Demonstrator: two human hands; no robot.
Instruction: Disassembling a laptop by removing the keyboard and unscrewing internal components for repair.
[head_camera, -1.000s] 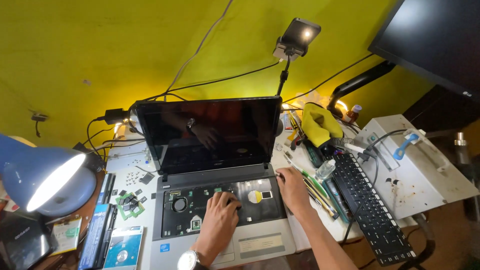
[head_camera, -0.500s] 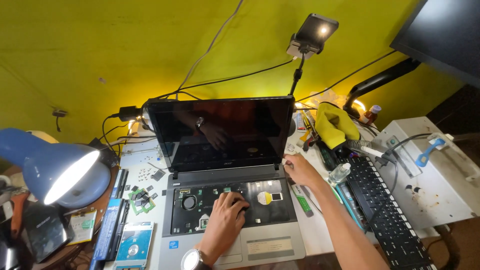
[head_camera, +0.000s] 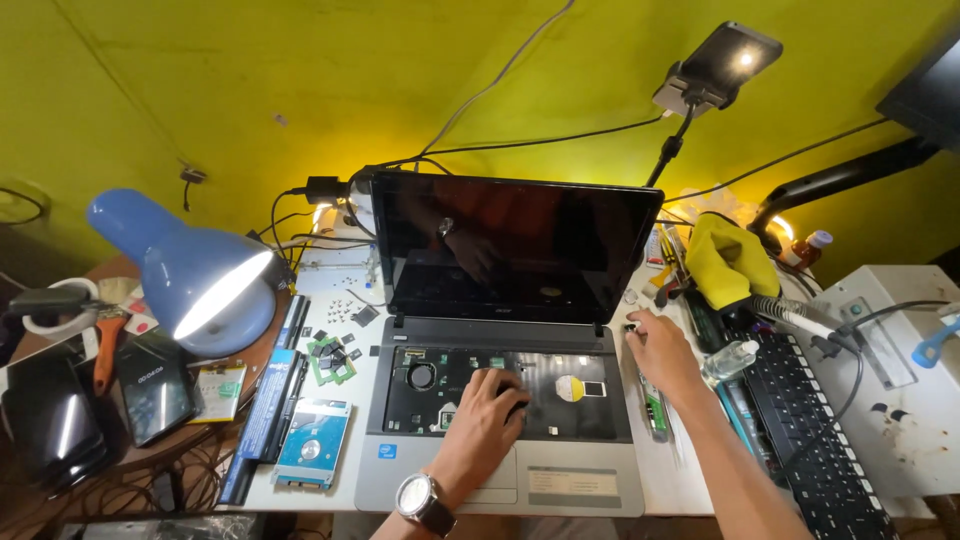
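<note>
An open laptop with its keyboard removed sits in the middle of the frame on a cluttered table, its dark screen upright. The left hand, wearing a wristwatch, rests low in the centre on the bare keyboard bay, fingers curled down onto the black panel; whether they pinch anything I cannot tell. The right hand lies just right of the laptop's edge, its fingertips closed on 1 small dark part. A lit blue desk lamp stands at the left, a black keyboard at lower right.
</note>
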